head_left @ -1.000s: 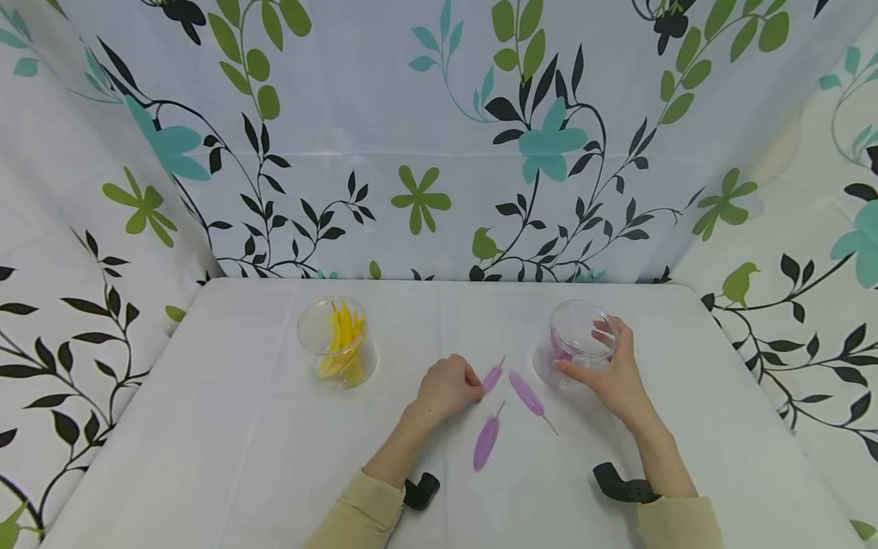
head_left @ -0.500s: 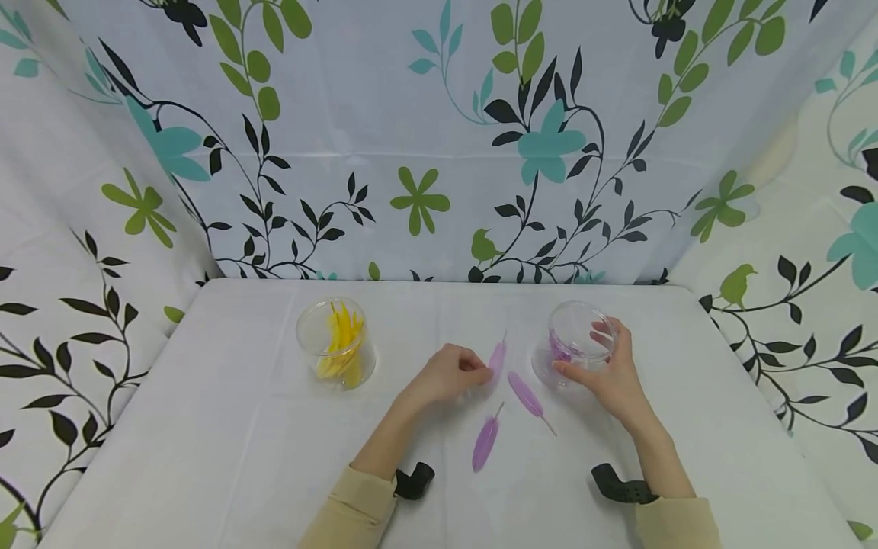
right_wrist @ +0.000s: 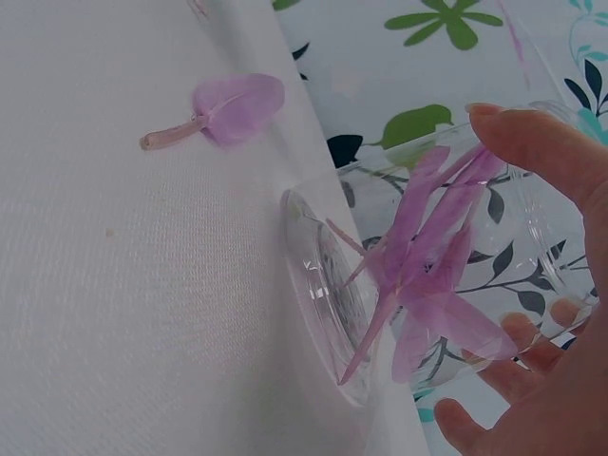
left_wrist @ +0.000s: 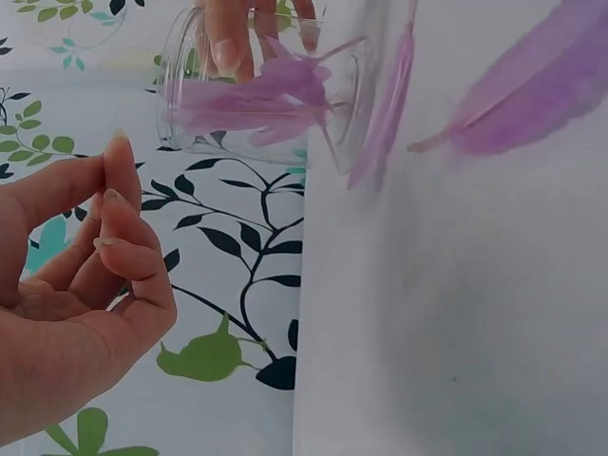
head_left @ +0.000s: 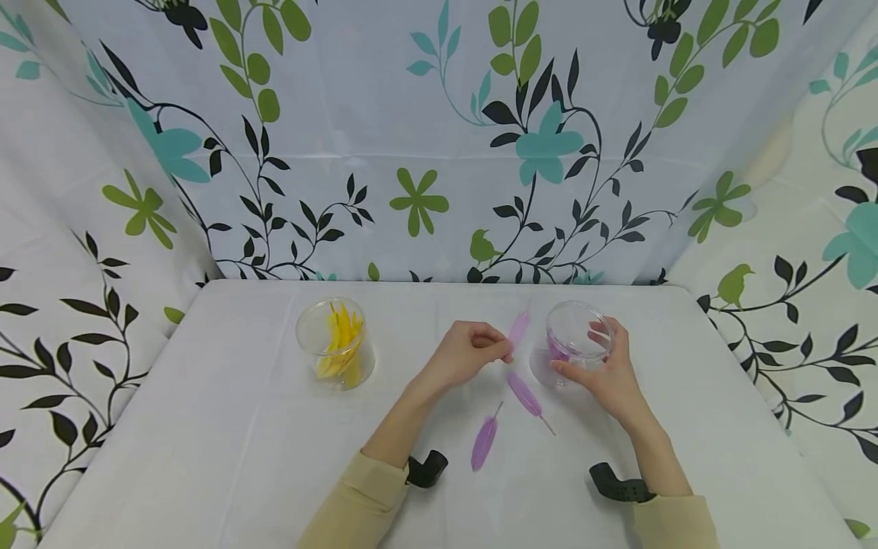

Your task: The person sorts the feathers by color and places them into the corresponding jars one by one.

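My left hand [head_left: 504, 352] pinches a purple feather [head_left: 519, 328] by its quill and holds it upright, just left of a clear jar [head_left: 573, 337]. My right hand [head_left: 583, 352] grips that jar, thumb on the near side and fingers [right_wrist: 541, 142] round its rim. Several purple feathers [right_wrist: 418, 275] lie inside the jar [right_wrist: 323, 294]. Two more purple feathers lie on the white table, one [head_left: 524, 392] between my hands and one [head_left: 484, 442] nearer me. In the left wrist view my curled fingers [left_wrist: 119, 218] show with the jar [left_wrist: 256, 95] beyond; the held feather is out of sight there.
A second clear jar [head_left: 334, 345] with several yellow feathers stands to the left on the white table [head_left: 206, 427]. Leaf-patterned curtains wall in the back and both sides. Black wrist straps [head_left: 425, 469] sit on my forearms.
My left hand has lifted the pinched purple feather off the table and carried it up and to the right, close to the jar. My right hand has stayed on the jar.
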A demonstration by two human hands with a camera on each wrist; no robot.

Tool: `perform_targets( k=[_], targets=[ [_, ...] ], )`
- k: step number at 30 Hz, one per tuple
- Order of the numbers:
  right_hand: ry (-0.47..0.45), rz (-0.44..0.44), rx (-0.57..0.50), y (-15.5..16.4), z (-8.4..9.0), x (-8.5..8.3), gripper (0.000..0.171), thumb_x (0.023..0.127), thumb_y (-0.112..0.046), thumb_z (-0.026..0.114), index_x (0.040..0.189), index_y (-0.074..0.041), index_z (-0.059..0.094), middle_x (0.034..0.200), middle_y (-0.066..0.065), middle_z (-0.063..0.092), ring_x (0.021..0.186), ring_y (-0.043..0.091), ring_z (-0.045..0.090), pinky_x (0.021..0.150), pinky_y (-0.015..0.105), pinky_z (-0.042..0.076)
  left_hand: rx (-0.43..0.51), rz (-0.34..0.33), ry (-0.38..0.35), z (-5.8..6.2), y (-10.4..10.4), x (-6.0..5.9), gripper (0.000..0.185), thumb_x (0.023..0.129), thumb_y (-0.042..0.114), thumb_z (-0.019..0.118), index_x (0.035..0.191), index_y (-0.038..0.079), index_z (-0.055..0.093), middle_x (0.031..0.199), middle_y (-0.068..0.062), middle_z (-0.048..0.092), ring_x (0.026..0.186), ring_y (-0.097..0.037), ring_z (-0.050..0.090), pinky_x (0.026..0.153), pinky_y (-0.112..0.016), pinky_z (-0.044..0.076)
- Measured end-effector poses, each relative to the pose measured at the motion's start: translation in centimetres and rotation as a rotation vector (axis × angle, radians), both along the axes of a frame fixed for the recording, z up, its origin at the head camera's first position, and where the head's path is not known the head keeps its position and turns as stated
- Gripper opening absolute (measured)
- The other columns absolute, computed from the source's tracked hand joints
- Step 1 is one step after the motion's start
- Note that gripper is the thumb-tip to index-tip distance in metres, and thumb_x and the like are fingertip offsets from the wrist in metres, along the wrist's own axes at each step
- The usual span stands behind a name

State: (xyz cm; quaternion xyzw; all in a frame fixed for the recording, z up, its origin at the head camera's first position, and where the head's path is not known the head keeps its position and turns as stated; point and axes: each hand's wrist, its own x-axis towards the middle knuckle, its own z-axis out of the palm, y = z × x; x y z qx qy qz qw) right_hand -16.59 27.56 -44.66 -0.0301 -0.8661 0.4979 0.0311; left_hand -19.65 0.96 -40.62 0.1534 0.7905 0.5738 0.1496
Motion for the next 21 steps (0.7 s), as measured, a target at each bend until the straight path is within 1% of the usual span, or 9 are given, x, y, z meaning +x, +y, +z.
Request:
perform_targets(
  k=[1, 2, 5, 9, 13, 16, 21],
  targets=[
    [-0.003, 0.000, 0.001, 0.0, 0.0, 0.0, 0.115, 0.080, -0.039, 0.084, 0.156, -0.016, 0.001, 0.161, 0.014, 0.023, 0.148, 0.040, 0.024, 0.111, 0.070, 0.028, -0.001, 0.001, 0.005, 0.3, 0.2, 0.0, 0.016, 0.096, 0.030, 0.067, 0.095, 0.015, 0.074, 0.088, -0.004, 0.077, 0.093, -0.011, 0.065, 0.090, -0.038, 0.047],
    [-0.006, -0.001, 0.002, 0.0, 0.1, 0.0, 0.115, 0.080, -0.040, 0.084, 0.156, -0.016, 0.001, 0.161, 0.014, 0.023, 0.148, 0.040, 0.024, 0.111, 0.070, 0.028, 0.002, 0.000, 0.012, 0.5, 0.4, -0.1, 0.017, 0.096, 0.030, 0.067, 0.096, 0.015, 0.074, 0.089, -0.006, 0.077, 0.093, -0.011, 0.065, 0.090, -0.038, 0.047],
    [-0.004, 0.002, -0.003, 0.0, 0.1, 0.0, 0.115, 0.080, -0.039, 0.084, 0.156, -0.016, 0.001, 0.160, 0.014, 0.023, 0.148, 0.040, 0.024, 0.111, 0.069, 0.028, -0.008, 0.003, 0.032, 1.2, 1.0, -0.3, 0.017, 0.096, 0.030, 0.067, 0.097, 0.015, 0.075, 0.085, -0.001, 0.076, 0.093, -0.011, 0.066, 0.090, -0.038, 0.047],
    [0.004, 0.007, -0.010, 0.0, 0.1, 0.0, 0.115, 0.080, -0.038, 0.084, 0.156, -0.015, 0.001, 0.160, 0.015, 0.023, 0.147, 0.039, 0.024, 0.111, 0.070, 0.027, -0.028, -0.001, 0.045, 2.0, 2.0, -0.6, 0.018, 0.096, 0.030, 0.067, 0.099, 0.014, 0.076, 0.085, -0.001, 0.076, 0.093, -0.013, 0.066, 0.089, -0.038, 0.047],
    [0.012, 0.010, -0.015, 0.0, 0.0, 0.0, 0.114, 0.080, -0.037, 0.084, 0.155, -0.014, 0.002, 0.159, 0.015, 0.023, 0.147, 0.039, 0.025, 0.111, 0.069, 0.027, -0.061, -0.022, 0.053, 2.5, 3.0, -0.9, 0.020, 0.096, 0.030, 0.067, 0.100, 0.013, 0.076, 0.084, -0.001, 0.075, 0.091, -0.014, 0.066, 0.090, -0.037, 0.047],
    [0.018, 0.010, -0.015, 0.1, 0.0, 0.0, 0.114, 0.080, -0.037, 0.085, 0.155, -0.014, 0.003, 0.159, 0.015, 0.024, 0.147, 0.039, 0.025, 0.111, 0.069, 0.028, -0.077, -0.045, 0.053, 2.7, 3.7, -1.1, 0.021, 0.096, 0.030, 0.068, 0.100, 0.011, 0.076, 0.084, -0.003, 0.076, 0.089, -0.013, 0.066, 0.089, -0.034, 0.049],
    [0.020, 0.014, -0.023, 0.2, -0.2, -0.2, 0.113, 0.080, -0.036, 0.084, 0.155, -0.014, 0.003, 0.158, 0.016, 0.025, 0.146, 0.039, 0.026, 0.111, 0.068, 0.029, -0.088, -0.077, 0.042, 2.6, 4.9, -1.4, 0.022, 0.095, 0.029, 0.068, 0.099, 0.009, 0.076, 0.083, -0.002, 0.075, 0.083, -0.009, 0.065, 0.082, -0.028, 0.049]
  ],
)
